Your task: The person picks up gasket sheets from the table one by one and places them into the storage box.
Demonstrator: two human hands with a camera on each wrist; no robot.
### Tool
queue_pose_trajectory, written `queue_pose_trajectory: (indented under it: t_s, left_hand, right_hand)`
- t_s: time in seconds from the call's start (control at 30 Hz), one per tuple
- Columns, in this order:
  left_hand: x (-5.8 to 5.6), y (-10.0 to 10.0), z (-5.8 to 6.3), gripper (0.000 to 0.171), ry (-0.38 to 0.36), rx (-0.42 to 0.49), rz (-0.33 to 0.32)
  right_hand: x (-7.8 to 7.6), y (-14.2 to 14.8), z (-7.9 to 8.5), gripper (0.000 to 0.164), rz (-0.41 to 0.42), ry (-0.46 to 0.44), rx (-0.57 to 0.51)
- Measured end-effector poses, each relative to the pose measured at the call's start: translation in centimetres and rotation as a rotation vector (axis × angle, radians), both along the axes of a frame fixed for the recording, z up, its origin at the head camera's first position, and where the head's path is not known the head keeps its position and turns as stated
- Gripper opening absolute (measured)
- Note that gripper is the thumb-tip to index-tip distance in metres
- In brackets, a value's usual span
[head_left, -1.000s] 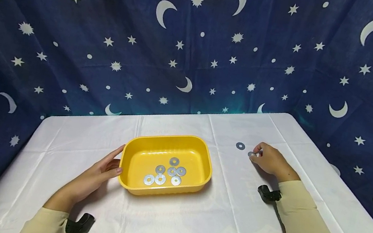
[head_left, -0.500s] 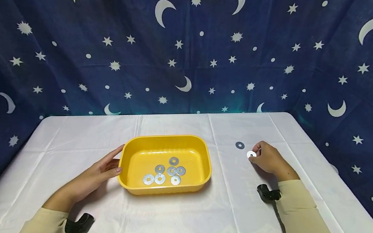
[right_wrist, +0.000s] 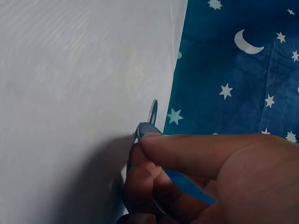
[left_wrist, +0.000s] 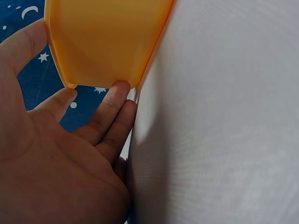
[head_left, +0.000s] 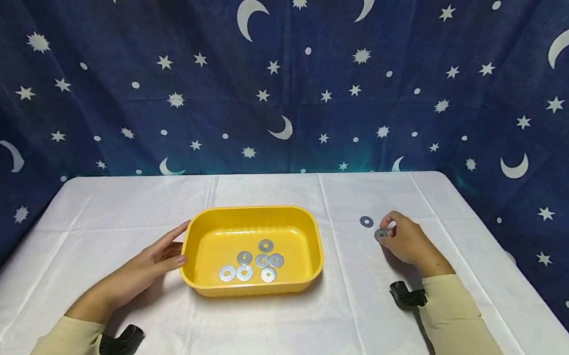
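A yellow plastic tub point(head_left: 200, 285) with several flat metal washers point(head_left: 244, 272) on its floor stands on the table. In the head view my left hand point(head_left: 150, 268) rests at the tub's left end. The left wrist view shows thumb and fingertips touching the tub point(left_wrist: 103, 46), fingers spread and fairly straight. Off to the right, my right hand point(head_left: 408, 240) pinches a washer point(head_left: 380, 234) between thumb and fingers. In the right wrist view that washer point(right_wrist: 148, 129) shows partly, behind the thumb tip. Another washer point(head_left: 366, 221) lies on the cloth just left of it.
White cloth point(head_left: 257, 347) with fold creases covers the table. Behind and at the right hangs a dark blue curtain point(head_left: 203, 22) printed with moons and stars. A black strap mount point(head_left: 408, 295) sits on the right wrist, and a similar mount point(head_left: 122, 341) on the left.
The washer at my right fingertips has shifted slightly left and its tilt has changed: grey, then bright, now dark. My left hand and the tub have stayed in place.
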State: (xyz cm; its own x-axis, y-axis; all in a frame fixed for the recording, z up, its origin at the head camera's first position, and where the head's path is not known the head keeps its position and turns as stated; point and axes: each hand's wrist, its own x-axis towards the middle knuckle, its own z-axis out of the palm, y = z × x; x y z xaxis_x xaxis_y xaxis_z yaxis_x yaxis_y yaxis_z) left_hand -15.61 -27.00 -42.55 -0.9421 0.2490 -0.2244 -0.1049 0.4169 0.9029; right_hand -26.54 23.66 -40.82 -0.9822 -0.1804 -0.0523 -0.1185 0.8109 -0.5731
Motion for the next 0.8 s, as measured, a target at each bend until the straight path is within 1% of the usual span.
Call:
queue_pose_trajectory:
  t_s: [0.17, 0.27, 0.33, 0.53, 0.8]
  left_hand:
    - [0.1, 0.1, 0.1, 0.076, -0.008, 0.0, 0.007]
    - [0.1, 0.1, 0.1, 0.077, -0.011, -0.003, 0.007]
    - [0.1, 0.2, 0.2, 0.077, -0.01, -0.003, 0.008]
    - [0.1, 0.1, 0.2, 0.076, -0.005, 0.008, 0.005]
    - [0.1, 0.0, 0.1, 0.076, -0.006, 0.014, 0.0]
  right_hand:
    - [0.1, -0.5, 0.2, 0.017, 0.014, -0.006, -0.02]
    - [0.2, -1.0, 0.6, 0.018, 0.016, -0.025, -0.048]
    - [0.4, -1.3, 1.0, 0.019, 0.024, -0.023, -0.061]
    - [1.0, -2.4, 2.1, 0.019, 0.057, 0.039, -0.077]
    - [2.0, -4.1, 3.1, 0.02, 0.106, 0.13, -0.116]
